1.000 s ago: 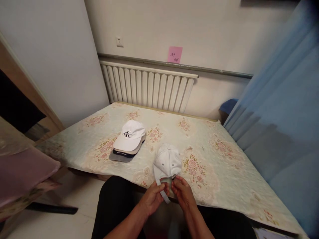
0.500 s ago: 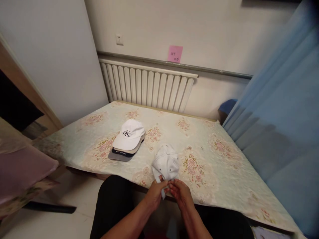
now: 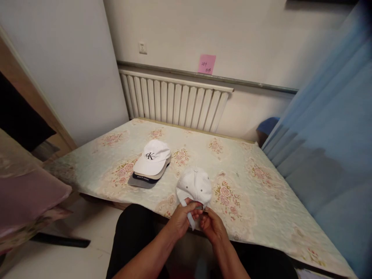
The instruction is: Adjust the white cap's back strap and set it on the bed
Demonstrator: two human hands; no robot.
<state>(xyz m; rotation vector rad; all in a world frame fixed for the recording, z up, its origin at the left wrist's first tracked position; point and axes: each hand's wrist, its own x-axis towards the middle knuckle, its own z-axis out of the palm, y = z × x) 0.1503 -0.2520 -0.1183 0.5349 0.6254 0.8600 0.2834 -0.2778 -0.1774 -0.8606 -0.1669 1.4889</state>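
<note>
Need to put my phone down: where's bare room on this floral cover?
The widest bare patch of floral cover lies between the pale cap and the blue curtain. Another runs behind the cap stack, towards the radiator; a narrow one separates stack and pale cap. Crowded: the near edge, where left hand and right hand hold that cap.

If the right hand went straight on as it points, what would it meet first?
The right hand would likely meet the back of the nearer white cap first, at its rear opening; the left hand sits just beside that line, and depth is unclear.
</note>
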